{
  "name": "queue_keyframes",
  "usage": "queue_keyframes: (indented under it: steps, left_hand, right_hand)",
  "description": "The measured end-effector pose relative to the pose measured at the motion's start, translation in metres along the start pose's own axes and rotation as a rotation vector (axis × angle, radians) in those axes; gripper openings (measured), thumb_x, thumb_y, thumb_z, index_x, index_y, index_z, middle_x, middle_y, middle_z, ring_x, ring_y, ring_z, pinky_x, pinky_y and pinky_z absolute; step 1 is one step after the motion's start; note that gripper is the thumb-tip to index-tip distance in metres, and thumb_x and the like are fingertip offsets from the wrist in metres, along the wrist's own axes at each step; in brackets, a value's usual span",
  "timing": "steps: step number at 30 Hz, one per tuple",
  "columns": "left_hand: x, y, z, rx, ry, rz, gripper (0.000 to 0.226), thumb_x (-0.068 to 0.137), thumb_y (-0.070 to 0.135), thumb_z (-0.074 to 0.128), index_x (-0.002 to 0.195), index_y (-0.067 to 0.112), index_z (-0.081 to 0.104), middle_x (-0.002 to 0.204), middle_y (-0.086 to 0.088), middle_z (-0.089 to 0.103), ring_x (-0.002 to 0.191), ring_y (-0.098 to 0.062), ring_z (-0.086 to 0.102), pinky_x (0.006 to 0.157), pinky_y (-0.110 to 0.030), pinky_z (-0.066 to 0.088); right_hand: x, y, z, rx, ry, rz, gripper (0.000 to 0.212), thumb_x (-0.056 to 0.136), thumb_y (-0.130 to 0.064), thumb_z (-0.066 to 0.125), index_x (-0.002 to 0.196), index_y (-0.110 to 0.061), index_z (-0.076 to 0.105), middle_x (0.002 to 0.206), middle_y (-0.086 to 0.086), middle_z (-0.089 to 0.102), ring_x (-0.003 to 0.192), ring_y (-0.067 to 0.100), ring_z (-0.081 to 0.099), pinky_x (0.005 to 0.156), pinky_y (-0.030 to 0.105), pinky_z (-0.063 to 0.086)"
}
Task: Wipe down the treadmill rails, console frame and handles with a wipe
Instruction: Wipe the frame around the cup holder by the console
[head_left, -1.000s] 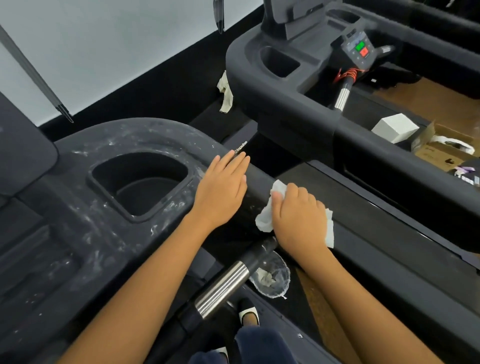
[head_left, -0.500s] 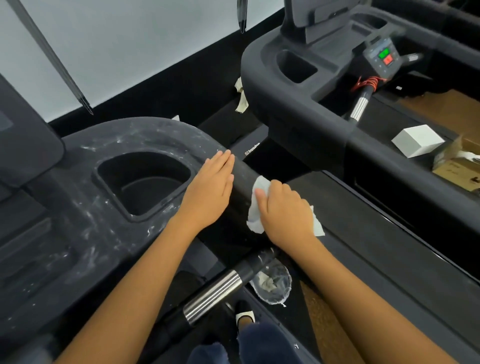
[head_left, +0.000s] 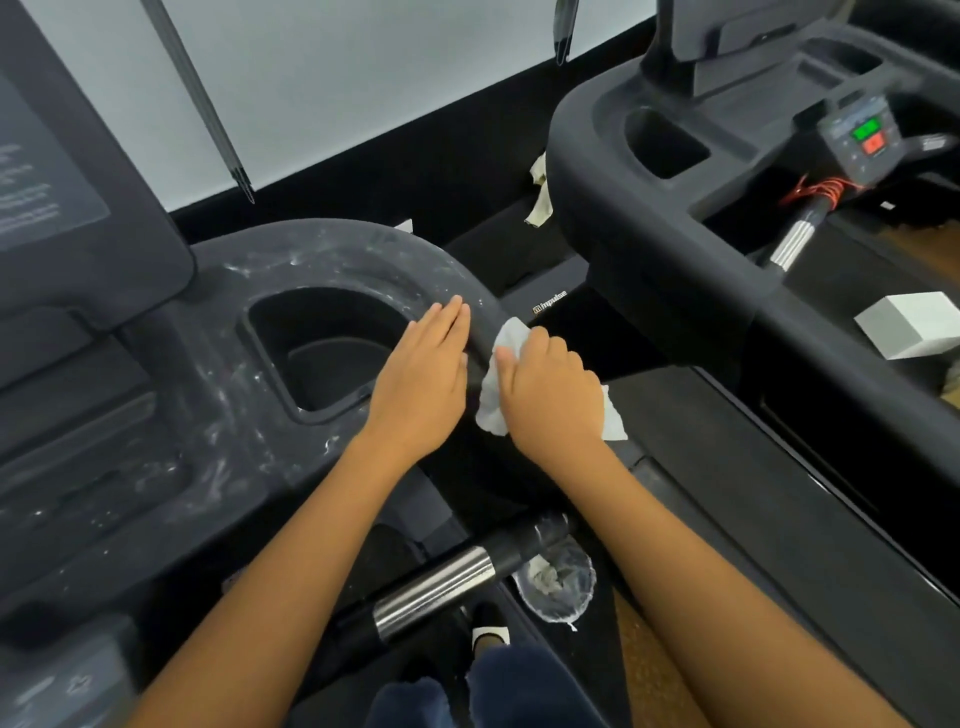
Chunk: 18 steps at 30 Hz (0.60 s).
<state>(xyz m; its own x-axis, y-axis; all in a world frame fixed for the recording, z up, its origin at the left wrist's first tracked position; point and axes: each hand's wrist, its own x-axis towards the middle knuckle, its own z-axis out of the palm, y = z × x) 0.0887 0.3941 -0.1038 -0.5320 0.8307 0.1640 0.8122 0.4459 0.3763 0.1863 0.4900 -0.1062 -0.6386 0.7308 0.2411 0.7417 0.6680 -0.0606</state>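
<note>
Right hand (head_left: 551, 397) grips wipe (head_left: 492, 413) — cup holder (head_left: 317, 332) alongside.

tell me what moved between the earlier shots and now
The right hand, gripping the wipe, slid up the rail toward the curved console frame, closing in on the left hand. The left hand stayed flat beside the cup holder; the grip on the wipe is unchanged.

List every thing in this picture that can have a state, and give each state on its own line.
Left hand: flat, fingers straight, resting on the console frame.
Right hand: fingers curled over the wipe.
Wipe: crumpled, pressed against the rail.
Console frame: streaked with white smears.
Plastic cup: holds crumpled scraps.
</note>
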Motion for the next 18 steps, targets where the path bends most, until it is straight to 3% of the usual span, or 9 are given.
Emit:
queue_keyframes:
  steps: [2,5,9,11,13,16,18]
  left_hand:
    - [-0.001,0.0,-0.002,0.006,0.005,-0.001,0.05,0.102,0.016,0.035,0.15,0.008,0.022,0.158,-0.005,0.02,0.147,-0.018,0.014,0.119,-0.03,0.011]
    - [-0.006,-0.002,-0.008,0.031,0.038,-0.053,0.049,0.1,0.013,0.041,0.147,0.004,0.03,0.155,-0.012,0.028,0.145,-0.024,0.022,0.117,-0.032,0.021]
    - [-0.022,-0.014,-0.016,0.093,0.064,-0.323,0.053,0.1,0.029,0.041,0.147,0.008,0.031,0.151,-0.011,0.034,0.137,-0.026,0.035,0.106,-0.04,0.037]
    - [-0.028,-0.018,-0.016,0.139,0.054,-0.424,0.054,0.099,0.038,0.039,0.145,0.009,0.036,0.142,-0.01,0.047,0.122,-0.026,0.052,0.091,-0.041,0.046]
    - [-0.029,-0.019,-0.012,0.227,0.051,-0.404,0.051,0.099,0.042,0.034,0.135,0.01,0.049,0.119,-0.008,0.064,0.097,-0.026,0.064,0.073,-0.039,0.048]
    - [-0.029,-0.019,-0.008,0.313,0.078,-0.334,0.049,0.097,0.04,0.027,0.11,0.014,0.066,0.084,0.0,0.071,0.067,-0.022,0.064,0.056,-0.031,0.041]
    - [-0.028,-0.019,-0.008,0.334,0.091,-0.337,0.044,0.096,0.039,0.03,0.102,0.016,0.068,0.078,0.003,0.069,0.062,-0.019,0.062,0.054,-0.03,0.04]
  right_hand:
    - [-0.002,-0.001,0.001,-0.015,-0.009,0.002,0.046,0.098,-0.045,0.025,0.092,-0.009,0.053,0.077,0.005,0.056,0.061,0.022,0.052,0.052,0.032,0.029]
    - [0.033,-0.023,0.006,0.072,-0.145,0.009,0.049,0.102,-0.048,0.025,0.108,-0.006,0.051,0.1,0.01,0.06,0.085,0.028,0.059,0.061,0.034,0.034]
    - [0.082,-0.062,0.016,0.261,-0.243,-0.029,0.052,0.102,-0.05,0.026,0.117,-0.005,0.048,0.114,0.013,0.059,0.099,0.032,0.06,0.068,0.036,0.035]
    - [0.084,-0.058,0.014,0.261,-0.251,-0.073,0.054,0.101,-0.052,0.027,0.118,-0.005,0.047,0.114,0.011,0.058,0.099,0.031,0.06,0.066,0.034,0.034]
    - [0.067,-0.038,0.012,0.18,-0.191,-0.131,0.055,0.099,-0.054,0.026,0.117,-0.006,0.047,0.11,0.009,0.058,0.095,0.029,0.061,0.062,0.033,0.032]
    - [0.036,-0.015,0.009,0.064,-0.105,-0.158,0.06,0.094,-0.056,0.018,0.112,-0.007,0.049,0.1,0.008,0.058,0.082,0.026,0.061,0.054,0.032,0.031]
    - [0.042,-0.022,0.01,0.064,-0.133,-0.13,0.06,0.095,-0.055,0.019,0.111,-0.006,0.049,0.099,0.008,0.058,0.08,0.026,0.061,0.053,0.032,0.032]
